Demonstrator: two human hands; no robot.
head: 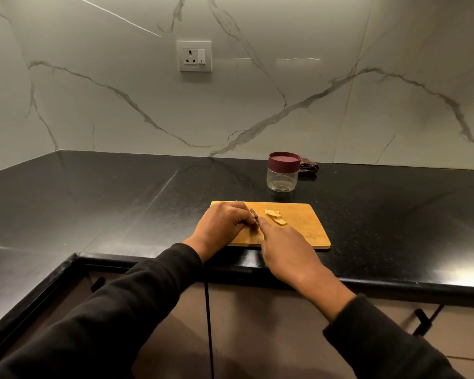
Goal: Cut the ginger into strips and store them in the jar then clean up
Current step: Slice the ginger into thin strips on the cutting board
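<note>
On a wooden cutting board (307, 228) at the black bench's (121, 192) near edge, the left hand (222, 227) has its fingers curled round a small ginger piece (253, 214). The right hand (288, 250) extends its forefinger beside it; whether it grips anything cannot be told. Ginger slices (275, 216) lie just right; the lidded jar (283, 171) stands beyond.

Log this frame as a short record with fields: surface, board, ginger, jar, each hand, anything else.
surface: black countertop
board: wooden cutting board at the counter's front edge
ginger: ginger slices lying on the board
jar: clear jar behind the board, maroon lid on, looks empty
left hand: fingers curled on a small piece on the board
right hand: index finger extended beside the left fingertips; knife unclear
other: dark cloth behind jar; wall socket
</note>
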